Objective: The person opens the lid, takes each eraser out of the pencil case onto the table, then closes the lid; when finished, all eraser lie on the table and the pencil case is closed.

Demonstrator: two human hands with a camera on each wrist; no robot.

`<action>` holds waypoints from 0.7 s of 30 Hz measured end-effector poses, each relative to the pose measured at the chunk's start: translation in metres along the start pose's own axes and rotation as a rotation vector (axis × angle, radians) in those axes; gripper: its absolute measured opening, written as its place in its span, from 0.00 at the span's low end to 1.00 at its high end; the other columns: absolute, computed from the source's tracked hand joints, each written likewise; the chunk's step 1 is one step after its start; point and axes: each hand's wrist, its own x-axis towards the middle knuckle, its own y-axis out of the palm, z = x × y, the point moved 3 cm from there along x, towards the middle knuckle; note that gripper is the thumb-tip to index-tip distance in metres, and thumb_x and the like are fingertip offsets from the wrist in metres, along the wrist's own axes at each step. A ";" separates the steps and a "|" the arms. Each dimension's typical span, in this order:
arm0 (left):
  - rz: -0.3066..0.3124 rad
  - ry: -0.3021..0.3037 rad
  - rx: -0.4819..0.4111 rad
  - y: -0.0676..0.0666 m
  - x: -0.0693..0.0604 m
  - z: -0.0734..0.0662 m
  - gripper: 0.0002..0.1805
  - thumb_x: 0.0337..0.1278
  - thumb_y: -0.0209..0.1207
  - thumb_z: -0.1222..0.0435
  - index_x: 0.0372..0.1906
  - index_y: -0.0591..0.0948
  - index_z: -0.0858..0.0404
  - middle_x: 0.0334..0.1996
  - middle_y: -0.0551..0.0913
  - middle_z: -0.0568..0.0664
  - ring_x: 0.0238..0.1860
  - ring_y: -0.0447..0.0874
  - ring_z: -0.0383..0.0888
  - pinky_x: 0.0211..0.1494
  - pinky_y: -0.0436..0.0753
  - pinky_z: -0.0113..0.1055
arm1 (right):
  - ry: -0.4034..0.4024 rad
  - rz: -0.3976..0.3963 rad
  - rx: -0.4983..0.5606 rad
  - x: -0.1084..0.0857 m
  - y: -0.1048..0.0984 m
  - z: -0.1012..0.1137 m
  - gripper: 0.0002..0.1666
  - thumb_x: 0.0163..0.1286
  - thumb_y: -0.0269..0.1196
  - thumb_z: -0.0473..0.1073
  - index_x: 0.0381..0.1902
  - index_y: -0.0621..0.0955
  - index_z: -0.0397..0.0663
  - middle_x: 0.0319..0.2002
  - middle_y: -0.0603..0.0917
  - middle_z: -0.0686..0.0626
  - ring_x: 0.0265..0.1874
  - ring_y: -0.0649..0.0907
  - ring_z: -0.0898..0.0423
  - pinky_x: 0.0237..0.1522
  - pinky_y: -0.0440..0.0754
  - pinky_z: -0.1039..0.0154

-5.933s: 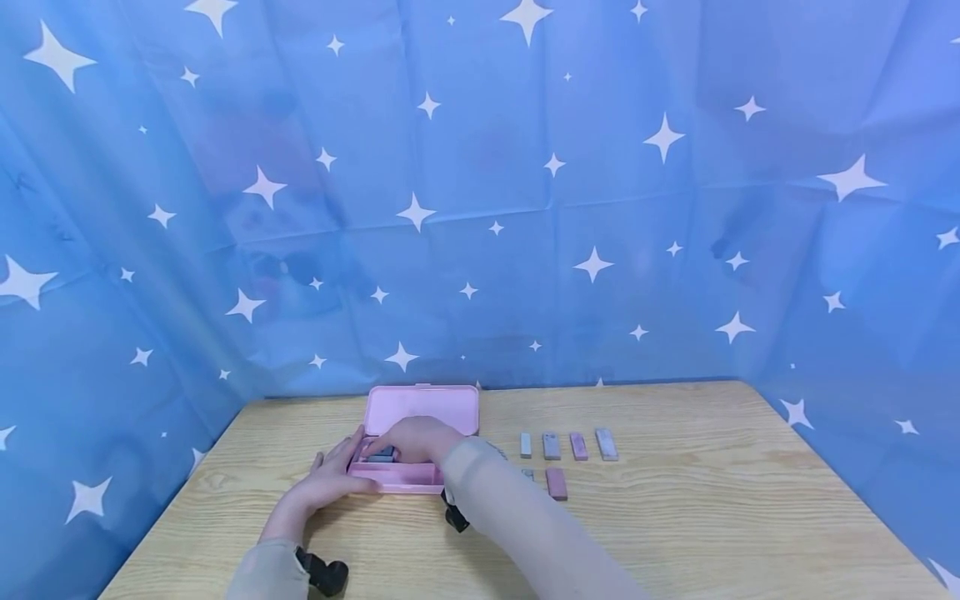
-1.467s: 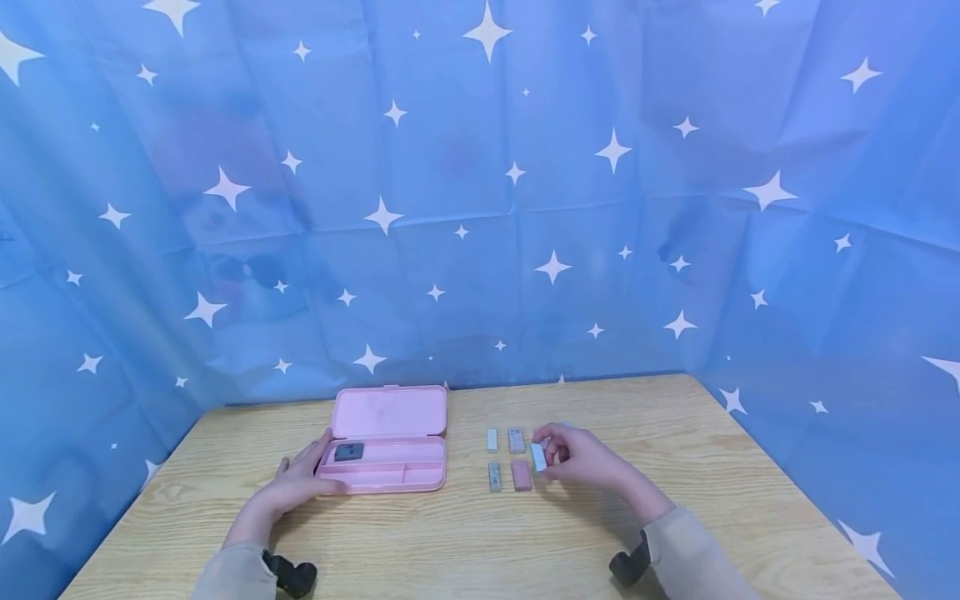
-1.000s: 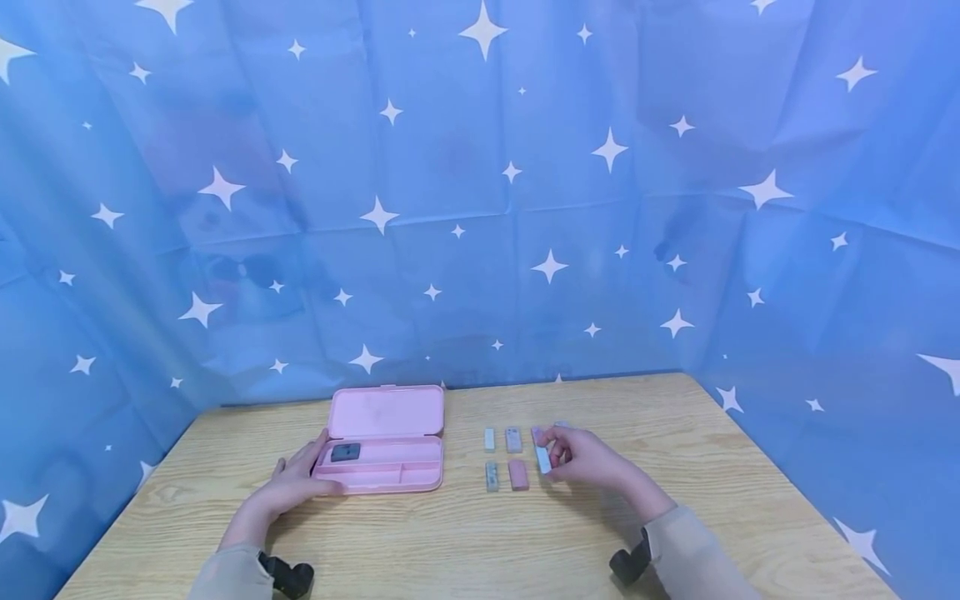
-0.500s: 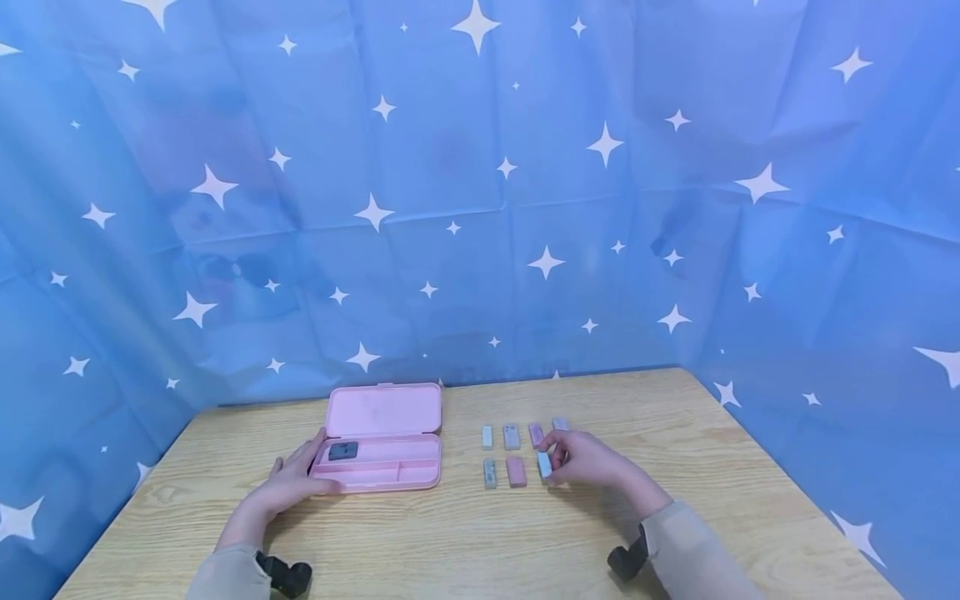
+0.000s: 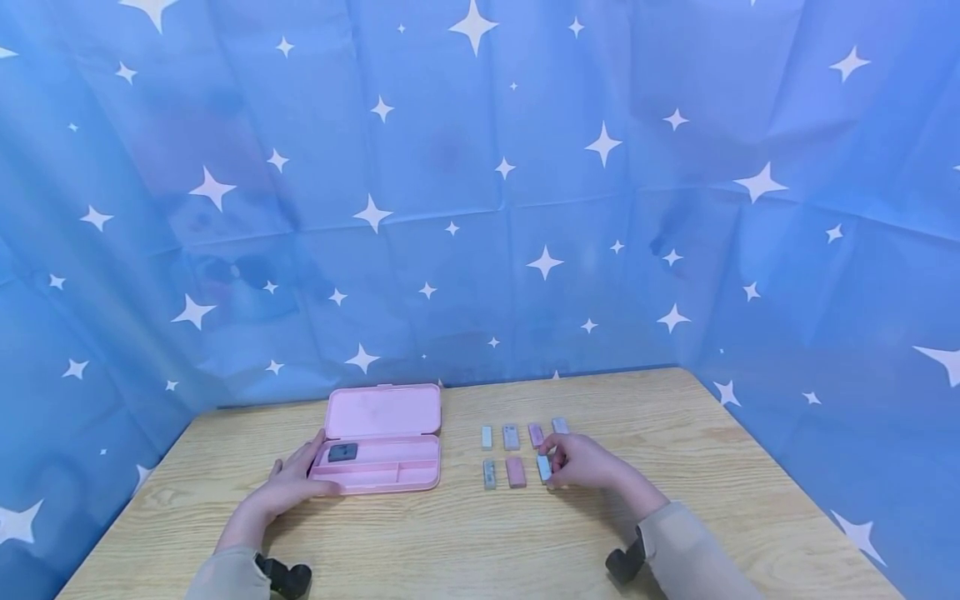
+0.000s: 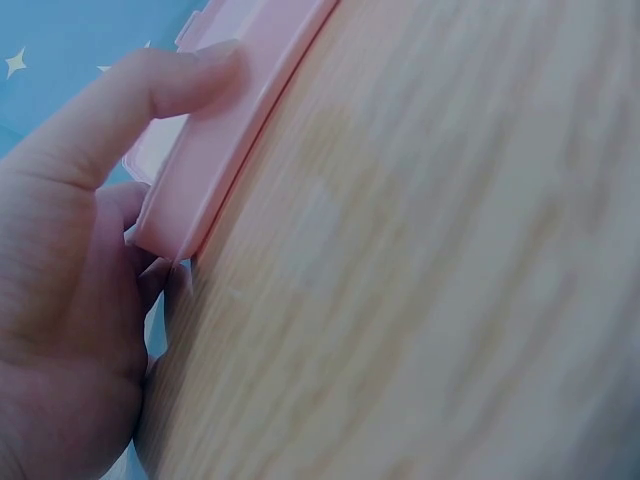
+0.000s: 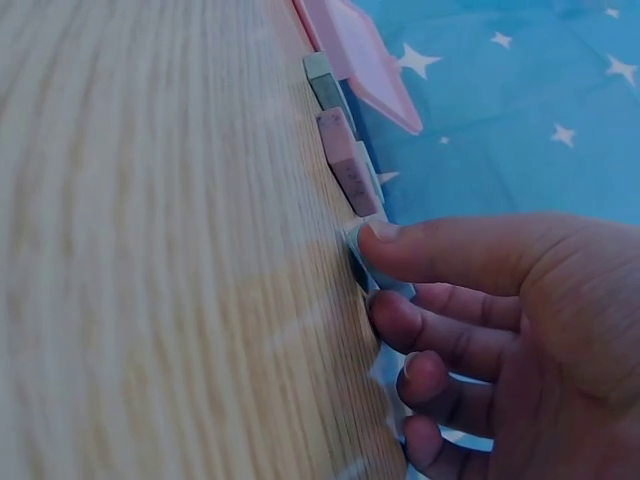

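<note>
An open pink pencil case (image 5: 384,412) lies at the left of the table, with a dark grey block (image 5: 342,452) in its rear compartment. My left hand (image 5: 288,485) holds the case's left end; in the left wrist view the thumb presses the front wall and fingers reach around the end. My right hand (image 5: 583,463) pinches a light blue eraser (image 5: 543,468) between thumb and fingers at the tabletop. Left of it lie a pink eraser (image 5: 515,472) and a speckled grey-green one (image 5: 489,474) in one row.
Behind that row lie a pale blue block (image 5: 487,438), a lavender one (image 5: 511,437), a purple one (image 5: 536,435) and a pale grey one (image 5: 559,426). A blue star-print cloth (image 5: 465,275) hangs behind the wooden table (image 5: 450,542).
My right hand has left the pencil case, where the dark block now shows. It has brought the light blue eraser down at the front row's right end. My left hand keeps its hold.
</note>
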 end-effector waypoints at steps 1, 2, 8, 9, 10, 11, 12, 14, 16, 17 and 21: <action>-0.001 0.000 0.000 0.000 0.000 0.000 0.64 0.43 0.69 0.47 0.77 0.42 0.66 0.74 0.45 0.71 0.73 0.36 0.69 0.68 0.28 0.67 | 0.000 0.000 -0.002 0.000 0.000 0.000 0.21 0.56 0.71 0.34 0.47 0.77 0.38 0.23 0.76 0.52 0.21 0.74 0.58 0.23 0.72 0.65; -0.002 0.000 0.001 0.000 0.000 0.000 0.64 0.42 0.69 0.47 0.77 0.43 0.67 0.74 0.45 0.71 0.73 0.37 0.69 0.68 0.28 0.67 | 0.001 -0.001 -0.003 0.000 0.000 0.001 0.21 0.56 0.71 0.34 0.47 0.77 0.38 0.23 0.76 0.52 0.21 0.73 0.57 0.23 0.72 0.65; -0.009 -0.001 0.004 0.000 -0.001 -0.001 0.65 0.42 0.70 0.46 0.77 0.43 0.67 0.73 0.46 0.71 0.73 0.37 0.69 0.68 0.28 0.66 | 0.012 -0.004 -0.003 -0.001 0.001 0.003 0.22 0.55 0.71 0.34 0.47 0.77 0.37 0.23 0.76 0.51 0.21 0.72 0.56 0.22 0.70 0.65; -0.010 0.000 0.003 0.000 -0.001 -0.001 0.65 0.42 0.70 0.46 0.77 0.43 0.67 0.73 0.46 0.71 0.73 0.37 0.69 0.68 0.28 0.66 | 0.015 -0.005 -0.004 -0.001 0.001 0.003 0.22 0.55 0.72 0.34 0.47 0.77 0.37 0.23 0.75 0.51 0.21 0.72 0.56 0.22 0.70 0.65; -0.010 0.001 0.003 0.000 -0.001 -0.001 0.65 0.41 0.70 0.46 0.77 0.43 0.67 0.73 0.46 0.71 0.73 0.37 0.69 0.68 0.28 0.66 | 0.015 -0.005 -0.006 -0.001 0.001 0.004 0.22 0.55 0.72 0.34 0.47 0.77 0.37 0.22 0.75 0.51 0.21 0.72 0.57 0.22 0.69 0.65; -0.010 0.001 0.003 0.000 -0.001 -0.001 0.65 0.41 0.70 0.46 0.77 0.42 0.67 0.73 0.46 0.71 0.73 0.37 0.69 0.68 0.28 0.66 | 0.017 -0.005 -0.007 -0.001 0.001 0.004 0.22 0.55 0.72 0.34 0.47 0.77 0.37 0.22 0.75 0.51 0.21 0.72 0.57 0.22 0.69 0.65; -0.011 0.002 0.004 0.000 -0.001 -0.001 0.65 0.42 0.70 0.46 0.77 0.42 0.66 0.73 0.46 0.71 0.73 0.37 0.69 0.68 0.28 0.66 | 0.016 -0.006 -0.011 -0.001 0.001 0.004 0.22 0.55 0.72 0.34 0.47 0.77 0.37 0.22 0.75 0.51 0.20 0.72 0.57 0.22 0.69 0.65; -0.011 0.003 0.004 0.000 -0.001 -0.001 0.65 0.42 0.70 0.46 0.77 0.42 0.66 0.73 0.46 0.72 0.73 0.37 0.69 0.68 0.28 0.66 | 0.016 -0.007 -0.019 -0.001 0.001 0.004 0.22 0.55 0.72 0.34 0.47 0.77 0.38 0.22 0.75 0.51 0.20 0.71 0.57 0.22 0.69 0.65; -0.011 0.004 0.003 0.000 -0.001 0.000 0.65 0.42 0.70 0.46 0.77 0.42 0.66 0.73 0.45 0.72 0.73 0.37 0.69 0.68 0.28 0.66 | 0.014 -0.008 -0.031 -0.001 0.001 0.003 0.21 0.55 0.72 0.34 0.46 0.77 0.38 0.22 0.75 0.52 0.20 0.71 0.58 0.22 0.69 0.65; -0.011 0.005 0.002 0.000 -0.001 0.000 0.65 0.42 0.70 0.46 0.77 0.42 0.66 0.73 0.46 0.72 0.73 0.37 0.69 0.68 0.28 0.66 | 0.014 -0.009 -0.036 -0.001 0.001 0.002 0.21 0.55 0.72 0.34 0.46 0.77 0.38 0.22 0.75 0.52 0.20 0.71 0.58 0.22 0.69 0.65; -0.011 0.011 -0.007 -0.001 -0.001 -0.001 0.65 0.42 0.70 0.47 0.77 0.42 0.66 0.73 0.45 0.72 0.73 0.37 0.69 0.68 0.28 0.66 | 0.012 -0.007 -0.042 0.000 0.002 -0.001 0.22 0.56 0.72 0.34 0.47 0.77 0.39 0.21 0.74 0.52 0.19 0.70 0.58 0.21 0.69 0.66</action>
